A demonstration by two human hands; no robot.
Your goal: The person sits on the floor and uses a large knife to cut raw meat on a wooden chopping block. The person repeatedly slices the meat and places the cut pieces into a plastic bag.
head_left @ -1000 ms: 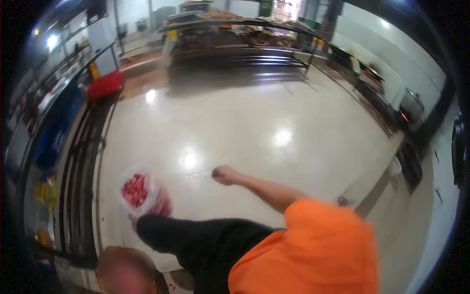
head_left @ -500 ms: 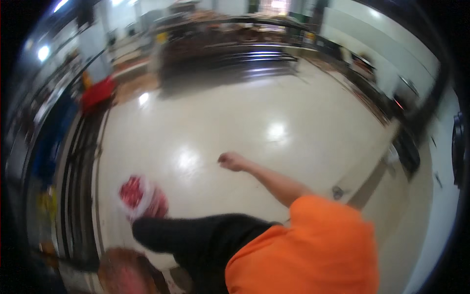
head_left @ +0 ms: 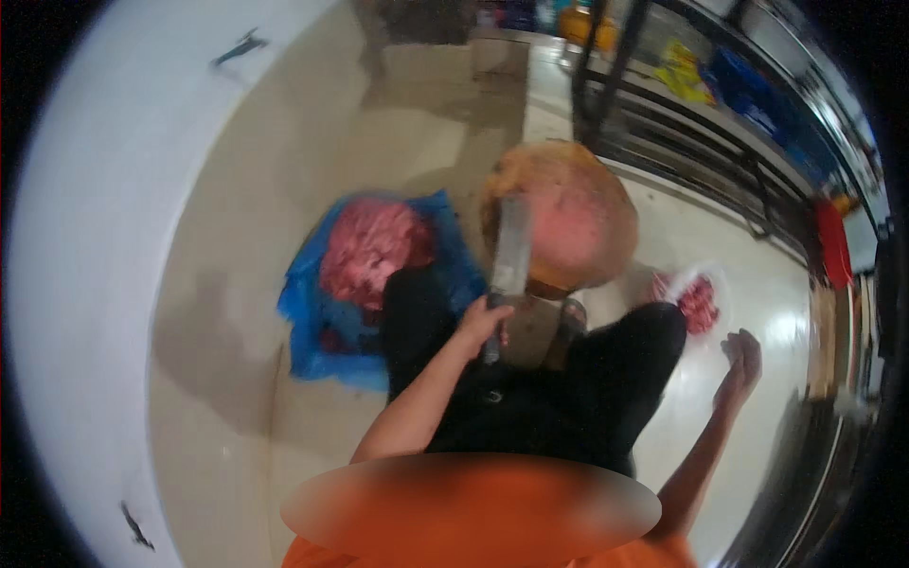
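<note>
My left hand (head_left: 478, 327) is closed round the handle of a cleaver (head_left: 512, 248). The broad grey blade points away from me, over the left side of a round wooden chopping block (head_left: 606, 185). Pinkish, worn wood shows on top of the block. Off to the right, my right hand (head_left: 743, 364) hangs loosely with thumb and fingers apart, holding nothing I can see. Beside it, partly behind my knee, stands a whitish plastic bag (head_left: 721, 284) with red meat pieces (head_left: 699, 308). To the left, a large heap of raw meat (head_left: 369, 248) lies on blue plastic sheeting (head_left: 317, 346).
Past the block, a dark metal rack (head_left: 682, 142) runs to the right, with yellow and blue items on it. A red object (head_left: 833, 241) is at the far right. A white wall (head_left: 104, 237) curves along the left. My dark-clad knees flank the block's near side.
The view has swung from the wide floor on the right to the chopping block in front. The cleaver, left hand and blue sheeting now show; my right hand appears farther right.
</note>
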